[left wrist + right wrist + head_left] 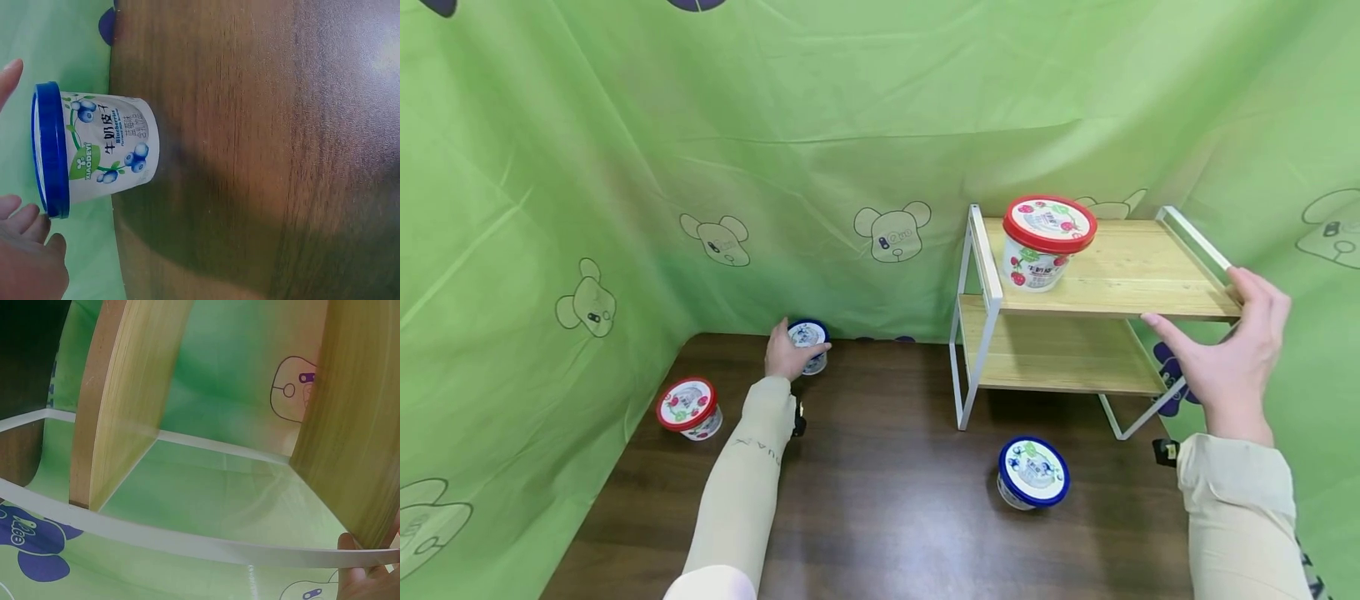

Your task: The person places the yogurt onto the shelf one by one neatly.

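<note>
At the back left of the table, my left hand (786, 353) has its thumb and fingers spread about the blue lid of a blueberry tub (807, 335). In the left wrist view this upright tub (103, 147) shows a gap between thumb and lid; the fingers (28, 222) lie close to the rim, and contact is unclear. On the right, my right hand (1236, 350) is at the front corner of a two-tier wooden rack (1135, 271), thumb stretched out by the upper shelf's edge. Its fingertips (347, 542) touch the white frame in the right wrist view.
A red-lidded strawberry tub (1041, 258) stands on the upper shelf's left end. Another red-lidded tub (688, 406) is at the table's left edge. A blue-lidded tub (1033, 472) stands before the rack. Green cloth (805, 192) hangs behind and beside the brown table (880, 500).
</note>
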Tool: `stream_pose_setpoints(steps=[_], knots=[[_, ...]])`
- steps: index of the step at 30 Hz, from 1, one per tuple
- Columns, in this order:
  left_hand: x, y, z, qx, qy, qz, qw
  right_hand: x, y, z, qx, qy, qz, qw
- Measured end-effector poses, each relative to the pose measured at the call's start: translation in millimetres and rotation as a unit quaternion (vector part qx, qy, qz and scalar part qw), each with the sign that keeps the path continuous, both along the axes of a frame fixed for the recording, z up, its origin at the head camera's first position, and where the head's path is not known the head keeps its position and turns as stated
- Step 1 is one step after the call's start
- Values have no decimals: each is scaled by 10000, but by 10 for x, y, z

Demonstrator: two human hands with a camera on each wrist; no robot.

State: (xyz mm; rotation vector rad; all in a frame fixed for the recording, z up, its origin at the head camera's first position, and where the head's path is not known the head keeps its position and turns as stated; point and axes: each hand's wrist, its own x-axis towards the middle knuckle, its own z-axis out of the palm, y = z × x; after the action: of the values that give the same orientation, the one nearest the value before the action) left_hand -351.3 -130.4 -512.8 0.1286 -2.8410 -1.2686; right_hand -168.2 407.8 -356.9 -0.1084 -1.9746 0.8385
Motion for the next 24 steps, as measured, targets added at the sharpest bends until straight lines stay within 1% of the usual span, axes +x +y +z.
stream_pose_setpoints(steps=[2,5,8,12,17,20,24], knots=[[15,-1,-13,10,-63,51,10000,-7,21,-18,7,-4,-10,10000],[46,-7,-39,77,-200,207,9996,-18,46,-41,21,-28,-35,10000],[66,-14,-78,127,-206,368,9990,-23,59,-53,26,-42,-48,10000],[71,-7,-108,131,-86,478,9987,-20,68,-54,12,-47,-60,10000],[102,23,-93,328,18,594,9977,-23,76,-55,28,-79,-72,9999],[120,29,-104,413,39,607,9973,-24,81,-60,25,-95,-65,9999],[136,25,-140,728,38,590,9956,-35,90,-62,11,-102,-48,9999]])
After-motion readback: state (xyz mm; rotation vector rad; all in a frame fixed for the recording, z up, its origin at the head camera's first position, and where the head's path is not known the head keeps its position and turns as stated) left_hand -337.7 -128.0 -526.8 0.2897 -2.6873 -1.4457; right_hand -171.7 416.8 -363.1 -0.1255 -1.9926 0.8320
